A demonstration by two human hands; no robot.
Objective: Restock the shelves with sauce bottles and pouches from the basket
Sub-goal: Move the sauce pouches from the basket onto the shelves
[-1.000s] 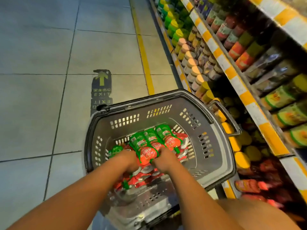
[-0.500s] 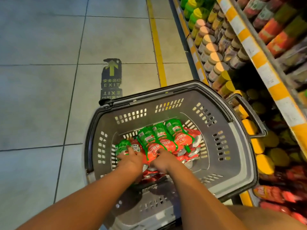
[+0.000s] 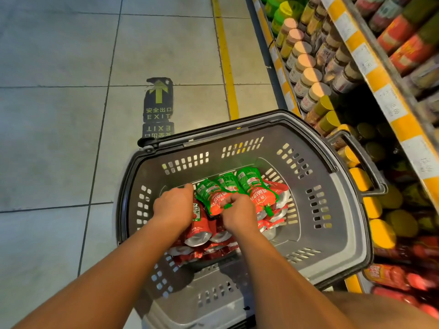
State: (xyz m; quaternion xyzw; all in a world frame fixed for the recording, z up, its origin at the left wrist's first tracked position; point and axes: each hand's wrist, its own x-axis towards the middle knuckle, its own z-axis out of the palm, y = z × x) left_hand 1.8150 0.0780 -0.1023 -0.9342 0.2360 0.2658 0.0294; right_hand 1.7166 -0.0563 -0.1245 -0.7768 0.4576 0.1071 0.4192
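Note:
A grey plastic basket (image 3: pixel 337 210) stands on the floor beside the shelves, holding several red and green sauce pouches (image 3: pixel 251 188). Both my hands are down inside it. My right hand (image 3: pixel 237 213) grips a fan of three green-topped pouches by their spouted ends. My left hand (image 3: pixel 174 205) lies over the left side of the pile with fingers curled down onto a red pouch (image 3: pixel 198 230); what the fingers do underneath is hidden. More red pouches lie beneath with their silver bottoms showing.
Shelves (image 3: pixel 389 96) with yellow-and-white price strips run along the right, packed with jars and bottles; yellow-capped bottles (image 3: pixel 382 233) fill the lowest level beside the basket. The tiled floor (image 3: pixel 59 138) lies to the left, with an exit arrow sticker (image 3: pixel 158 100).
My left hand has slid further forward over the left of the pile. My right hand keeps its grip on the three pouches. The view has tilted down toward the basket.

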